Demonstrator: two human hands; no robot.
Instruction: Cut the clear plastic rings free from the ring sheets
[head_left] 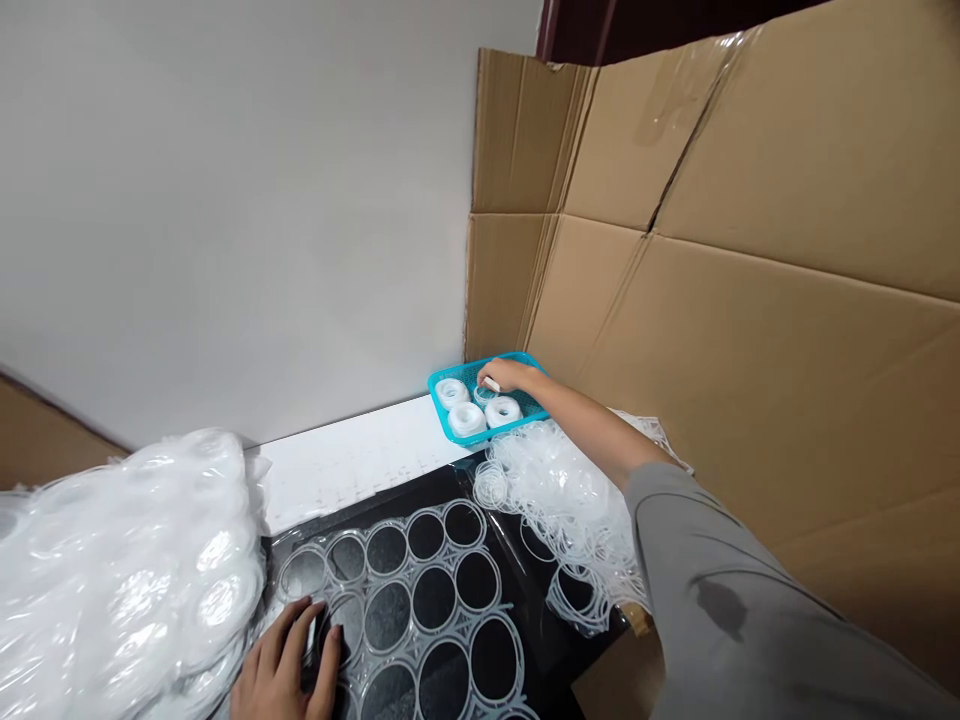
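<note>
Your right hand (510, 376) reaches into the turquoise basket (442, 415) by the wall, fingers curled over the stacked white rings (466, 418) with a small pale piece pinched at the tips; your left hand (289, 668) presses flat, fingers spread, on the clear ring sheet (435, 590). The drop-off looks under way; the next ring calls for a clean peel from the sheet

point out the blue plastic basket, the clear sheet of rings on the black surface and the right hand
blue plastic basket (439, 400), head view, left rim
clear sheet of rings (442, 560), head view, web between rings
right hand (508, 375), head view, back of hand
</note>
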